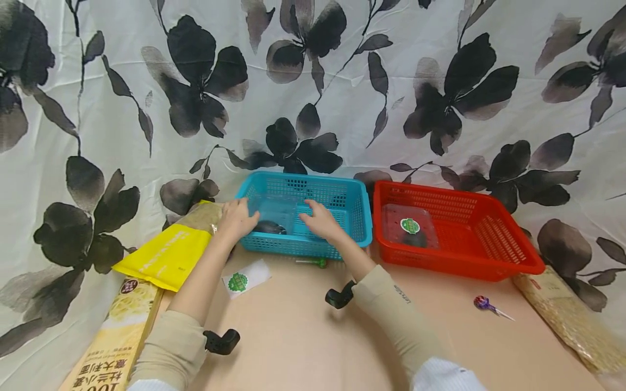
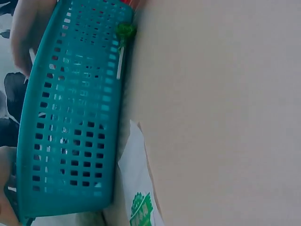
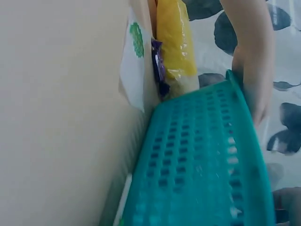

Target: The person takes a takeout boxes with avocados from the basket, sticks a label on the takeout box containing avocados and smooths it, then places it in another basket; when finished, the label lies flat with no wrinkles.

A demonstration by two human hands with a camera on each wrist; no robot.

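Observation:
A clear plastic box (image 1: 280, 207) sits in the left part of the blue basket (image 1: 363, 217), with a dark rounded thing (image 1: 269, 227) at its near side. My left hand (image 1: 237, 220) is at the basket's left end, thumb reaching inward beside the box. Over the basket's middle, my right hand (image 1: 323, 220) has its fingers extended toward the box's right side. Neither hand visibly grips anything. The left wrist view catches part of the left hand (image 2: 5, 188) at the rim; the basket wall hides the box there.
To the right stands a red basket (image 1: 489, 260) holding a clear box (image 1: 427, 220) with a green label. A green lollipop (image 1: 320, 263) and a labelled white paper (image 1: 246, 278) lie in front. Yellow bag (image 1: 166, 255), noodle pack (image 1: 122, 331), purple lollipop (image 1: 483, 304) and grain bag (image 1: 572, 320) lie around.

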